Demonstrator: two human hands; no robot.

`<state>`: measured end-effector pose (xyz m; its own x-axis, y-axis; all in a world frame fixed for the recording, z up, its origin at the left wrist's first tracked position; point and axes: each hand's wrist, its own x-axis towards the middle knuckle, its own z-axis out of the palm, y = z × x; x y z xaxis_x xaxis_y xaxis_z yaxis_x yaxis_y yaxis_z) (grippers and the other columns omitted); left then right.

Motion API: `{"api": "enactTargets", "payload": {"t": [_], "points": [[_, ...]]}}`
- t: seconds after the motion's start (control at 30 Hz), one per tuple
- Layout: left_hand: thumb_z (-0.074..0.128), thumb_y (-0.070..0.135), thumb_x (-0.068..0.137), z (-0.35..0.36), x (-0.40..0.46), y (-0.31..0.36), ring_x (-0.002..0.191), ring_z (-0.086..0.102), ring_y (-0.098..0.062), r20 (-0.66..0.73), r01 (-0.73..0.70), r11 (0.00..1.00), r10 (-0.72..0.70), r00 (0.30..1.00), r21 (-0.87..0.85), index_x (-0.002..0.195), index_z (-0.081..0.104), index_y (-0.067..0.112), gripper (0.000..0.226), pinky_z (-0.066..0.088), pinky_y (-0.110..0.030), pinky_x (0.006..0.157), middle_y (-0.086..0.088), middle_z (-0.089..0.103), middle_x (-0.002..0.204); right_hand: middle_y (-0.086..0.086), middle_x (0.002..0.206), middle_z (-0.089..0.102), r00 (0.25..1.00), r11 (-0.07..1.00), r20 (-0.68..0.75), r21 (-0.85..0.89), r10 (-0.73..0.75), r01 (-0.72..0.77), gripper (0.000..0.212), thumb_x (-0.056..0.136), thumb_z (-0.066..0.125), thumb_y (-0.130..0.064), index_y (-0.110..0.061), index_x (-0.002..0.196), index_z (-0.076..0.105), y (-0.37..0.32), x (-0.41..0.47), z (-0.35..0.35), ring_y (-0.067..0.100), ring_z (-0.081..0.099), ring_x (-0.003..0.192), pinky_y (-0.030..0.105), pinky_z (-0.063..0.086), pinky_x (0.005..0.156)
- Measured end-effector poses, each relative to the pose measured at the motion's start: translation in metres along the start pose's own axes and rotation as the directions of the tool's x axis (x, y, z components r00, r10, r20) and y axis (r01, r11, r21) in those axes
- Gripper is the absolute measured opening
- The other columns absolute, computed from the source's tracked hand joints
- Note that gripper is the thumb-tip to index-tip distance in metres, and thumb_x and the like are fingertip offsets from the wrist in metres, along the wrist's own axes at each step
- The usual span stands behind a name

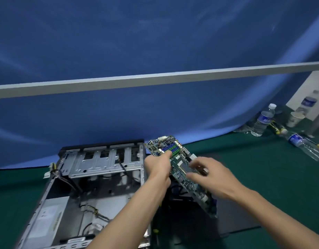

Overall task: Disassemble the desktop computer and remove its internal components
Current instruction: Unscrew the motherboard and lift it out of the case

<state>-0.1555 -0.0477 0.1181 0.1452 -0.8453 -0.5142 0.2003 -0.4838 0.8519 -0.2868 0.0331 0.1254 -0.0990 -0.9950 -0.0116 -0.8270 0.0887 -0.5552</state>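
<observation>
1. We see a dim, cool-toned scene; the blue backdrop (155, 42) takes up most of the frame and tints it.
2. We notice pale streaks of reflected light across that backdrop, strongest at its right edge.
3. We find the wide-angle lens bends the grey rail (155, 78) and curves the edges of the frame.
4. We read motion blur on the right hand (214, 177), its fingers smeared; the left hand (158, 168) is sharper.
5. We see deep shadow inside the computer case (83, 186) and under the motherboard (180, 169).
6. We find the bottles (263, 121) at far right soft and slightly washed.
</observation>
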Motion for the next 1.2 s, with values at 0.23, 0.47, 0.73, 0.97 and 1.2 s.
{"api": "enactTargets", "payload": {"t": [0.23,0.47,0.73,0.97,1.2], "points": [[0.069,0.0,0.069,0.093,-0.011,-0.045,0.053,0.047,-0.02,-0.084,0.112,0.989,-0.12,0.989,-0.097,0.074,0.048,0.003,0.022,0.039,-0.028,0.052,-0.011,0.056,0.069,0.0,0.123,0.051,0.999,0.918,-0.001,-0.396,0.033,-0.031,0.046,0.087,0.053,-0.03,-0.021,0.129,0.037,0.051,0.018,0.008,0.024,0.051,0.114,0.035,0.044,0.079],[0.071,0.0,0.078,0.113,-0.006,-0.053,0.071,0.063,-0.029,0.233,0.213,0.977,-0.205,0.951,-0.009,0.101,0.06,-0.011,0.028,0.058,-0.04,0.072,-0.019,0.064,0.082,0.002,0.111,0.061,0.999,0.912,0.012,-0.409,-0.039,0.041,0.025,0.089,0.04,-0.01,-0.016,0.113,0.045,0.111,0.02,0.003,0.027,0.061,0.098,0.035,0.04,0.073],[0.065,0.043,0.084,0.05,0.023,-0.066,0.071,0.064,-0.014,0.438,-0.234,0.784,-0.053,0.897,0.575,0.094,0.065,0.015,0.029,0.052,-0.033,0.067,-0.002,0.07,0.089,0.006,0.065,0.065,0.985,0.89,-0.051,-0.438,-0.166,0.127,0.045,0.045,0.078,0.011,-0.006,0.084,0.064,0.165,0.016,-0.011,0.027,0.063,0.054,0.028,0.041,0.037],[0.044,0.03,0.089,-0.019,0.074,-0.091,0.091,0.055,-0.017,0.556,-0.498,-0.279,0.193,0.809,0.821,0.078,0.055,0.02,0.019,0.042,-0.029,0.071,0.0,0.064,0.087,0.011,0.09,0.074,0.979,0.844,-0.012,-0.509,-0.202,0.168,0.061,0.027,0.084,0.017,-0.007,0.082,0.072,0.198,0.012,0.026,0.029,0.072,0.077,0.036,0.058,0.051],[0.045,0.029,0.085,-0.035,0.085,-0.101,0.08,0.054,-0.016,0.672,-0.613,-0.292,0.185,0.717,0.734,0.074,0.059,0.017,0.021,0.042,-0.026,0.07,0.001,0.065,0.078,0.01,0.1,0.072,0.982,0.882,0.111,-0.433,-0.153,0.186,0.064,0.026,0.086,0.016,-0.01,0.082,0.07,0.206,0.013,0.077,0.033,0.068,0.096,0.044,0.057,0.07]]}}
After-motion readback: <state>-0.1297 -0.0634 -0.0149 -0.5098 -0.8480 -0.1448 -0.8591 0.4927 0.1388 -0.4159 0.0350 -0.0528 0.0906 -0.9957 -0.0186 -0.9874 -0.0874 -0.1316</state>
